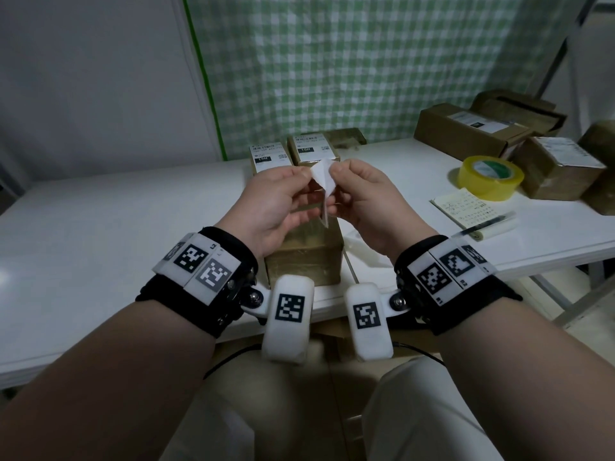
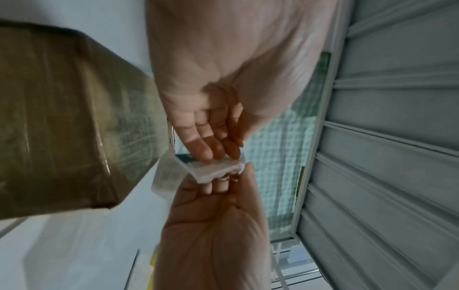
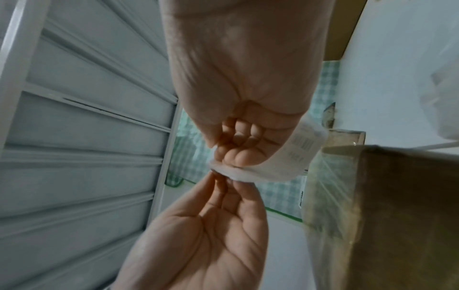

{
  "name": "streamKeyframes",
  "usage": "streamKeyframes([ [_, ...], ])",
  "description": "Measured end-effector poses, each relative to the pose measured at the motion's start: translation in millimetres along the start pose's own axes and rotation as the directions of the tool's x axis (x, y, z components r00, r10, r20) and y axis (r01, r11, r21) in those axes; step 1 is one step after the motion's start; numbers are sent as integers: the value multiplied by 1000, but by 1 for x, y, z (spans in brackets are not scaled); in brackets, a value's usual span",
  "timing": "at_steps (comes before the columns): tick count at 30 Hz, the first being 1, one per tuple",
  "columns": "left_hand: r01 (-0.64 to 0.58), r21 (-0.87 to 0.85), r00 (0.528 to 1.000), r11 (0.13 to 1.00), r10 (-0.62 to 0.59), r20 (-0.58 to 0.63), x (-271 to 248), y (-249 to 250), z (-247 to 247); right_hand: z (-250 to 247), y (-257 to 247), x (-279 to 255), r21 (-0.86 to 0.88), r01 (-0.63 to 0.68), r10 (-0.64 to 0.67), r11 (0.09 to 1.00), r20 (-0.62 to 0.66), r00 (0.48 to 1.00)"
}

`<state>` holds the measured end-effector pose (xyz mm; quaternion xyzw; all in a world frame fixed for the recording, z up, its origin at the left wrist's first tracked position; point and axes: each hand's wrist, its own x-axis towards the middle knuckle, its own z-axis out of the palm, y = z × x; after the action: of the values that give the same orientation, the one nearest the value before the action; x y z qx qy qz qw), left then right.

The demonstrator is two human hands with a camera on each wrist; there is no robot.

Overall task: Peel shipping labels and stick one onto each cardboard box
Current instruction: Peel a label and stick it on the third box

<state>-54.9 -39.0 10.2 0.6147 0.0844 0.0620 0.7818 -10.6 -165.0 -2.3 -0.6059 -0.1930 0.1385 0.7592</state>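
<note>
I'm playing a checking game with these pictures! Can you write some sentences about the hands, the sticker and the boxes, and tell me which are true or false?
1. Both hands, left hand and right hand, pinch the label. True.
2. The tape roll is red. False: it is yellow.
3. The two far boxes already carry labels. True.
4. The label is stuck flat on the near box. False: it is held above it.
</note>
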Motion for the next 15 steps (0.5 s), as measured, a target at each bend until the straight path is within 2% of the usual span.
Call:
streamKeyframes([
  [5, 10, -3, 999, 1000, -10, 45, 0, 3, -2, 1, -1, 3, -57, 14, -16, 998, -41, 999],
  [8, -20, 76, 996, 997, 13, 87, -2, 1, -3, 2, 0, 3, -113, 35, -40, 993, -47, 998],
  [15, -92, 285, 996, 954, 95, 4, 0, -4, -3, 5, 2, 1, -203, 88, -101, 975, -56, 993],
])
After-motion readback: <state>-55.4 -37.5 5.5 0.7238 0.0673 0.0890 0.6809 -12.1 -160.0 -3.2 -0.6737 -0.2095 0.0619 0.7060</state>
